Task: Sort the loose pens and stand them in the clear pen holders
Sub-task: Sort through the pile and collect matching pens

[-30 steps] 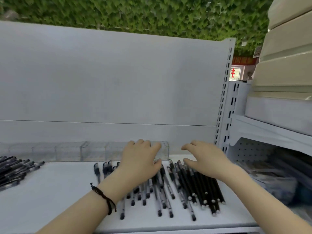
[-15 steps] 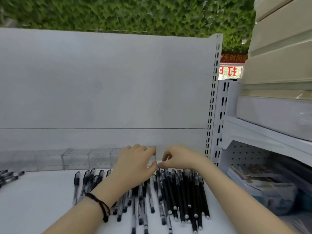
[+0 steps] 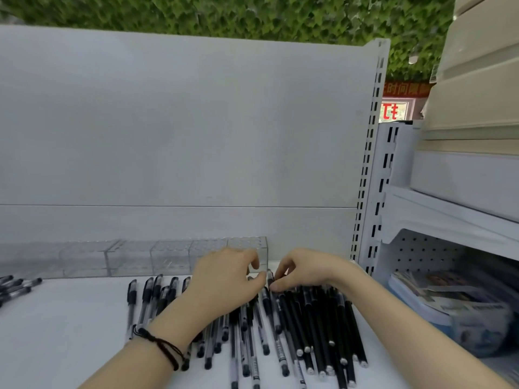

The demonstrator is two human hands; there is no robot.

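The loose pens [image 3: 280, 327] lie at lower centre on the white shelf [image 3: 70, 332]. Their long axes run from the near edge toward the clear pen holders [image 3: 168, 256], a row just behind them. The right hand [image 3: 306, 269] pinches the far end of one pen [image 3: 270, 276]. The left hand [image 3: 227, 279] lies palm-down over the pile, covering many far ends; I cannot tell whether it grips any. A second heap [image 3: 14, 287] sits at the left edge.
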